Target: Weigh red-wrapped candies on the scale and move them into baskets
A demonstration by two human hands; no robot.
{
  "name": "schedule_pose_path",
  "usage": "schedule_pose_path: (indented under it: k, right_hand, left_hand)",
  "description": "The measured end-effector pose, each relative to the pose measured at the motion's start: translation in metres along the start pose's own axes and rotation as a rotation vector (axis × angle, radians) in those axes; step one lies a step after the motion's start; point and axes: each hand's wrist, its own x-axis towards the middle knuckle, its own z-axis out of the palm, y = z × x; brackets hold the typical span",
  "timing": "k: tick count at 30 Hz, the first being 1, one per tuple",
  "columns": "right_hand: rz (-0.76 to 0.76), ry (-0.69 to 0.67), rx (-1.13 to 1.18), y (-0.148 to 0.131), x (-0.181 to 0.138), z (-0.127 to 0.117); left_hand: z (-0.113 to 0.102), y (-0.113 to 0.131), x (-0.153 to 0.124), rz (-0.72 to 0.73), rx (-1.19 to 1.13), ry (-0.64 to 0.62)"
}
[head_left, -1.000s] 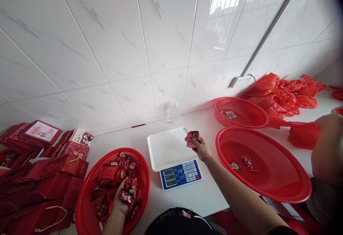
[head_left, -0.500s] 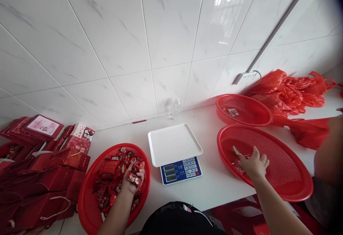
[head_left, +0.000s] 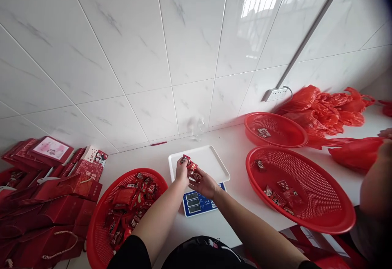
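Observation:
My left hand point(head_left: 181, 171) and my right hand point(head_left: 206, 184) meet over the white tray point(head_left: 216, 160) of a blue digital scale point(head_left: 199, 205). Several small red wrapped candies point(head_left: 191, 165) are cupped between them, with fingers curled around the pieces. Part of the scale's keypad is covered by my right hand and forearm. To the left, a red perforated basket point(head_left: 92, 228) holds a pile of similar red packets point(head_left: 125, 197). On the right, a large red oval basket point(head_left: 333, 195) has several loose wrapped candies point(head_left: 278, 199) at its bottom.
Dark red gift boxes point(head_left: 55, 207) with rope handles are stacked at the far left. A smaller red basket point(head_left: 288, 134) and red plastic bags point(head_left: 327, 109) lie at the back right. A clear container point(head_left: 199, 129) stands by the wall. Another person's arm point(head_left: 376, 175) shows at the right edge.
My left hand has come out of the left basket and my right hand out of the large right basket. Both now hold candies together above the scale tray.

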Motion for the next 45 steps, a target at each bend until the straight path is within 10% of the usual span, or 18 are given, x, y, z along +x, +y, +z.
schedule_pose_path:
  k: [11,21,26,33,45]
  right_hand:
    - [-0.197,0.191,-0.276,-0.033,0.009,-0.045]
    - [-0.361,0.326,-0.764,-0.031,0.002,-0.046]
    - [-0.414,0.254,-1.030,-0.007,-0.027,-0.052]
    - [-0.242,0.135,-1.035,0.018,-0.056,-0.081]
    - [-0.193,0.025,-1.124,0.024,-0.058,-0.050]
  left_hand:
    - [-0.016,0.007,0.008,-0.075,0.378,-0.035]
    - [-0.041,0.013,-0.026,0.174,0.540,-0.022]
    - [-0.124,0.025,-0.049,0.491,0.691,0.111]
    - [-0.246,-0.004,-0.080,0.293,1.118,0.173]
    - [-0.223,0.000,-0.048,0.073,1.495,0.044]
